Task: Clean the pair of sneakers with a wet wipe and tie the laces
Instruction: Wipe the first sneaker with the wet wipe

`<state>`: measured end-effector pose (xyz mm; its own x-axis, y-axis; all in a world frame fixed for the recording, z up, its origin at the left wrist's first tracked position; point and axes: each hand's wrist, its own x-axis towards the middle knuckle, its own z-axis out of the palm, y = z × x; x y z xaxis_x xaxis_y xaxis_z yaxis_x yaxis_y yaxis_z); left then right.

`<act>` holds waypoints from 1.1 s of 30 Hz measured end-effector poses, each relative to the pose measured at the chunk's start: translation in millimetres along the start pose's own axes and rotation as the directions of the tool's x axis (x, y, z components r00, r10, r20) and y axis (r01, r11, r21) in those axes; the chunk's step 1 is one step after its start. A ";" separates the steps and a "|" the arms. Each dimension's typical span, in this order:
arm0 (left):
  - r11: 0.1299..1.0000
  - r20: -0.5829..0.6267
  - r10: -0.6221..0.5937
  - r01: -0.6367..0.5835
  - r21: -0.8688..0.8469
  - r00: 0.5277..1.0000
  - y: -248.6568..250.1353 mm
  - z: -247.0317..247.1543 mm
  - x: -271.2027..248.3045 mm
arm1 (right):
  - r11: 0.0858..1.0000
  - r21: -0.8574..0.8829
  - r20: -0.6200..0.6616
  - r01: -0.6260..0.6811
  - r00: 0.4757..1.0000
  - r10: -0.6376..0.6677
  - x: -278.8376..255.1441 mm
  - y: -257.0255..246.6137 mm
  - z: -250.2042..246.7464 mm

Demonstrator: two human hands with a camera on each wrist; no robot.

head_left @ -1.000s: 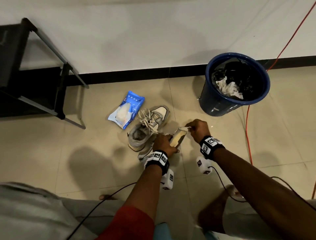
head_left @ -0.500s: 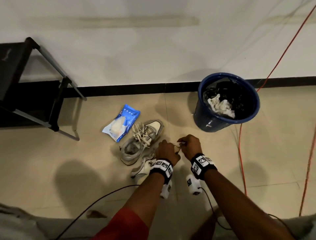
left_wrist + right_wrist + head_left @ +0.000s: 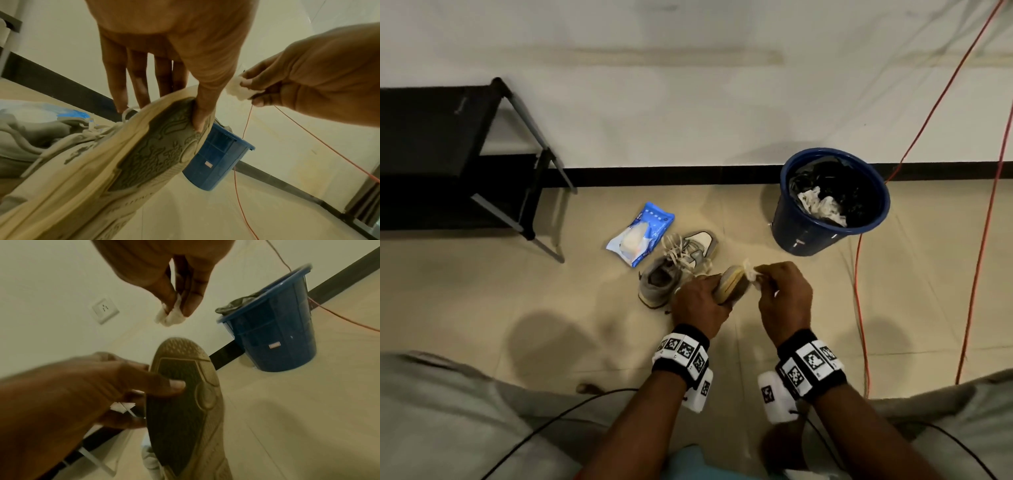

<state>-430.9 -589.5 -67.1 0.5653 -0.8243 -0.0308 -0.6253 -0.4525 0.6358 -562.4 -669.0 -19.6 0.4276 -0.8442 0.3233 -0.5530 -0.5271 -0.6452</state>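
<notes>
Beige floor tiles are being used as the work area, with a white wall and dark skirting at the far side. One sneaker (image 3: 729,289) is being held tilted with its sole turned up and right, the left hand (image 3: 700,306) being clamped on it, thumb pressed on the sole (image 3: 185,402). A crumpled wipe (image 3: 170,316) is being pinched in the fingertips of the right hand (image 3: 786,301), just beside the sneaker's toe and, in the wrist views, apart from the sole. Half a second ago the two hands were being kept close together low at the shoe; now the sneaker is being shown raised and the hands are being drawn apart, so a wiping stroke is probably being finished or restarted. The other sneaker (image 3: 674,270) is being left on the floor at the left with its laces (image 3: 678,251) loose, beside a blue wipes pack (image 3: 640,236). A blue bin (image 3: 828,202) holding used wipes is being kept far right.
</notes>
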 end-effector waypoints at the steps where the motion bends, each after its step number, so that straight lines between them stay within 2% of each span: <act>1: 1.000 0.016 -0.003 0.003 -0.014 1.000 0.6 -2.4 -1.6 | 0.997 0.032 0.008 0.074 0.997 -0.074 0.0 -3.4 -1.6; 2: 1.000 0.032 -0.001 0.002 -0.006 1.000 2.2 -4.2 -5.2 | 0.981 0.031 0.074 0.189 0.979 -0.191 -3.1 -7.0 -2.5; 4: 1.000 0.039 -0.003 0.003 -0.002 0.999 4.5 -7.9 -13.8 | 0.896 -0.055 0.274 0.440 0.870 -0.410 -19.0 -16.0 0.3; 5: 0.999 0.017 0.002 -0.002 -0.035 1.000 4.1 -9.8 -17.8 | 0.857 -0.090 0.352 0.507 0.822 -0.449 -25.5 -16.1 4.3; 6: 0.998 -0.001 0.007 -0.008 -0.059 1.000 2.5 -10.4 -20.6 | 0.862 -0.110 0.390 0.495 0.819 -0.421 -27.2 -14.6 7.9; 7: 0.998 -0.011 0.008 -0.009 -0.061 1.000 2.1 -11.1 -23.1 | 0.893 -0.110 0.389 0.436 0.846 -0.365 -27.6 -13.2 10.5; 10: 0.999 -0.007 -0.018 0.018 -0.040 1.000 -0.1 -13.4 -26.9 | 0.945 -0.109 0.293 0.308 0.918 -0.266 -24.6 -19.0 11.7; 13: 0.998 -0.014 -0.009 0.008 -0.061 1.000 -4.6 -11.2 -30.0 | 0.984 -0.113 0.200 0.136 0.973 -0.112 -10.0 -19.2 4.4; 19: 0.998 -0.014 0.048 -0.049 -0.047 0.999 -6.4 -5.0 -40.2 | 0.973 -0.227 0.243 -0.032 0.966 0.089 0.6 -5.4 1.5; 21: 0.998 -0.013 0.040 -0.041 -0.043 0.999 -7.9 -8.6 -41.6 | 0.983 -0.180 0.251 0.037 0.968 0.010 -6.0 -12.9 2.6; 23: 0.997 -0.008 0.014 -0.014 -0.073 1.000 -10.4 -9.7 -41.0 | 0.973 -0.110 0.316 0.202 0.935 -0.158 -18.3 -31.6 5.3; 25: 0.994 -0.006 -0.032 0.031 -0.108 0.999 -10.5 -9.3 -39.4 | 0.911 -0.078 0.432 0.404 0.837 -0.334 -35.5 -47.5 9.7; 26: 0.992 -0.008 -0.025 0.024 -0.123 1.000 -9.9 -8.0 -37.6 | 0.868 -0.104 0.478 0.485 0.790 -0.384 -39.6 -50.4 10.1; 27: 0.989 -0.006 -0.016 0.015 -0.149 1.000 -10.1 -5.9 -35.6 | 0.842 -0.143 0.500 0.521 0.772 -0.393 -36.9 -48.5 8.9; 28: 0.988 0.006 -0.003 0.003 -0.157 1.000 -10.5 -4.3 -34.9 | 0.858 -0.176 0.489 0.483 0.799 -0.350 -29.5 -44.6 7.3; 30: 0.995 -0.005 0.039 -0.039 -0.092 0.999 -7.5 -4.7 -36.4 | 0.932 -0.238 0.384 0.273 0.908 -0.168 -9.7 -28.2 0.5; 31: 0.996 -0.024 0.048 -0.050 -0.072 0.999 -7.8 -3.6 -37.4 | 0.949 -0.263 0.335 0.174 0.939 -0.080 1.1 -16.9 -1.8; 33: 0.994 -0.066 0.065 -0.071 -0.078 0.996 -9.3 -0.9 -41.5 | 0.964 -0.254 0.319 0.082 0.948 0.003 10.1 -4.9 -5.8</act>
<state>-448.0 -550.8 -71.1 0.5573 -0.8280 0.0617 -0.6198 -0.3654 0.6945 -559.5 -675.6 -9.1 0.6315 -0.7709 0.0838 -0.6793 -0.6021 -0.4195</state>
